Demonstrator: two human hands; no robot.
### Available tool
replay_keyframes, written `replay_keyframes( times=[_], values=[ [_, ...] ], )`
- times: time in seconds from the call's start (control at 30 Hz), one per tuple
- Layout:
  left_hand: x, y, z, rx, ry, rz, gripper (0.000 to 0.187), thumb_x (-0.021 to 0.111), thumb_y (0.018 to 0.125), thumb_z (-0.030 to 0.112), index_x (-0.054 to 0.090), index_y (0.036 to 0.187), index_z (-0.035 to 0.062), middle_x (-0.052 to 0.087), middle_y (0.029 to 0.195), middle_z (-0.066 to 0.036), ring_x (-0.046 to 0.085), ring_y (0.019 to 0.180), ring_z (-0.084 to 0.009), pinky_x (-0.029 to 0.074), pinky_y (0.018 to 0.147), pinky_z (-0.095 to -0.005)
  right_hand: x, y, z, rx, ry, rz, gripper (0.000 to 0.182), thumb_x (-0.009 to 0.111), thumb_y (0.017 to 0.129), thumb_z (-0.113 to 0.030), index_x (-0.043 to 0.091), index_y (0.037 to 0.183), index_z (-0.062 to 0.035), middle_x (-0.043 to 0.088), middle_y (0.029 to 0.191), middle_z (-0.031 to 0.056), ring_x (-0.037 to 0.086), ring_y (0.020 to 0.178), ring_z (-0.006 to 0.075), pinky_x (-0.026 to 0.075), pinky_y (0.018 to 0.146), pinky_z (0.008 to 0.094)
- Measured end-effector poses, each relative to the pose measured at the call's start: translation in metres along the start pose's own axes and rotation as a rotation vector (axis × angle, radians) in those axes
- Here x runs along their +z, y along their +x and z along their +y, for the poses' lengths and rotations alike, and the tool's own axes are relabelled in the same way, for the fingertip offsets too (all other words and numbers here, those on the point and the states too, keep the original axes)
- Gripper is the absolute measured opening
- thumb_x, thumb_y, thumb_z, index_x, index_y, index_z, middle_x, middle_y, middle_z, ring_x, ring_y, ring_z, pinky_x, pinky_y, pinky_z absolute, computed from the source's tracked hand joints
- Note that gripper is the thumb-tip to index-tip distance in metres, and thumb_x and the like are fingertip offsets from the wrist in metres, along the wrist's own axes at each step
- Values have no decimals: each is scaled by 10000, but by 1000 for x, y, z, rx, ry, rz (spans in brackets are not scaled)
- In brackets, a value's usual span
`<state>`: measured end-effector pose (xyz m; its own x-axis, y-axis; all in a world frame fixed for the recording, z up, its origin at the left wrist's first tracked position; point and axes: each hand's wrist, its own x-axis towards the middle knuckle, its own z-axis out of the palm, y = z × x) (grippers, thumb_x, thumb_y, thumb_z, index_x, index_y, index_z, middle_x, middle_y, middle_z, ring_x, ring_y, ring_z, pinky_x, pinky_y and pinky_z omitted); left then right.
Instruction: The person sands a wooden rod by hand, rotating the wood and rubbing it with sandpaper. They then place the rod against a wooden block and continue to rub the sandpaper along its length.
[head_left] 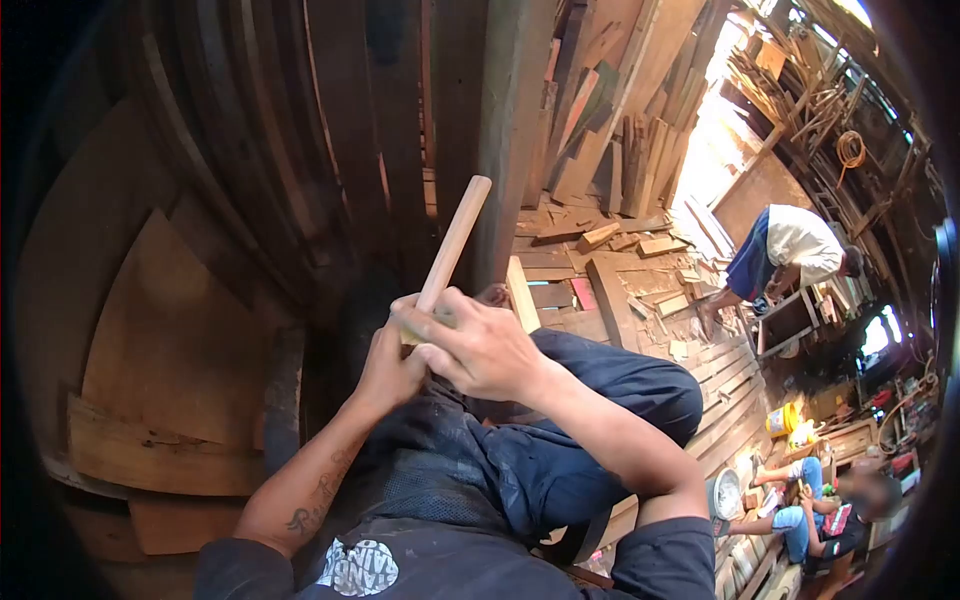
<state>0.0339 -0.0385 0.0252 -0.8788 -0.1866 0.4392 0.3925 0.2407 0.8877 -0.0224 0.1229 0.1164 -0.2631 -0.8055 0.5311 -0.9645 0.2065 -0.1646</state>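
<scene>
A pale, smooth wooden stick (pixel 455 245) with a rounded far end slants up and away from my lap. My left hand (pixel 385 365) is closed around its lower part. My right hand (pixel 485 345) is closed over the stick from the other side, its bent fingers against my left hand. A small yellowish patch (pixel 408 336) shows between the two hands; I cannot make out what it is. The stick's near end is hidden by the hands.
Dark upright boards (pixel 390 130) stand ahead of me, and plywood sheets (pixel 170 350) lean at left. Wood offcuts (pixel 600 238) litter the floor. One person (pixel 795 250) bends over a wooden frame (pixel 787 325) at right; another person (pixel 820 515) sits near a bucket (pixel 724 492).
</scene>
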Motion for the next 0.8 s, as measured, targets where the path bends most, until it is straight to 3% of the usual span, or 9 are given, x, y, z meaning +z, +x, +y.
replay_keyframes(
  times=[0.03, 0.17, 0.2, 0.3, 0.43, 0.5, 0.6, 0.67, 0.8],
  values=[
    [3, -3, -5, 132, 15, 27, 374, 609, 1011, 133, 563, 1353, -13, 690, 991, -153, 676, 848, -186, 535, 757, -332, 1, -4, 4, 22, -36, -29, 474, 654, 971, -276, 620, 1433, -175, 592, 1061, 141, 703, 936, 319, 596, 741, 437],
    [-8, 2, 21, -187, 63, -129, 409, 639, 1000, 140, 579, 1375, -14, 696, 790, -154, 662, 632, -216, 497, 604, -368, -14, 7, 39, 97, -235, 40, 471, 679, 948, -247, 660, 1417, -211, 657, 1081, 133, 724, 906, 297, 619, 728, 415],
    [-10, 5, 24, -137, 92, -134, 413, 649, 997, 153, 581, 1372, -6, 657, 704, -156, 635, 571, -226, 475, 570, -375, -11, 12, 69, 10, -256, 205, 456, 584, 1008, -229, 634, 1460, -191, 661, 988, 118, 689, 761, 302, 603, 621, 413],
    [-15, 6, 31, -165, 178, -163, 359, 640, 1009, 140, 606, 1336, -3, 588, 705, -93, 563, 608, -136, 440, 585, -326, -33, 21, 78, 334, -393, 238, 477, 478, 1046, -232, 580, 1509, -174, 675, 945, 122, 694, 783, 301, 610, 634, 418],
    [-20, 9, 26, -109, 196, -138, 420, 645, 1004, 165, 564, 1379, -5, 652, 711, -200, 700, 627, -313, 492, 590, -397, 6, -2, 21, 72, -176, 69, 483, 583, 998, -236, 619, 1462, -109, 688, 1013, 131, 683, 796, 300, 603, 675, 426],
    [-15, 8, -16, 257, 241, -30, 408, 643, 1008, 160, 569, 1373, -9, 639, 686, -157, 666, 587, -246, 475, 574, -374, 26, -11, 19, -39, -120, 92, 510, 649, 977, -335, 617, 1468, -202, 687, 1062, 134, 721, 799, 289, 627, 679, 396],
    [-20, 10, 31, -157, 119, -148, 393, 640, 1015, 153, 580, 1362, -21, 618, 682, -114, 608, 578, -158, 455, 568, -341, 11, 3, 73, -35, -257, 236, 483, 611, 1006, -325, 608, 1480, -234, 675, 1048, 121, 692, 748, 299, 602, 621, 420],
    [-20, 8, 32, -141, 75, -163, 387, 642, 1018, 158, 586, 1355, -24, 598, 685, -83, 570, 592, -117, 443, 568, -324, -18, 13, 81, 326, -374, 282, 482, 526, 1065, -340, 551, 1529, -215, 609, 951, 147, 664, 703, 354, 575, 604, 468],
    [-15, 6, 35, -203, -94, -195, 348, 574, 1084, 236, 613, 1321, -16, 519, 768, 45, 446, 631, -59, 372, 571, -257, 5, -1, 66, 305, -203, 259, 516, 485, 1087, -360, 472, 1581, -210, 600, 979, 194, 672, 722, 410, 578, 643, 503]
  ],
)
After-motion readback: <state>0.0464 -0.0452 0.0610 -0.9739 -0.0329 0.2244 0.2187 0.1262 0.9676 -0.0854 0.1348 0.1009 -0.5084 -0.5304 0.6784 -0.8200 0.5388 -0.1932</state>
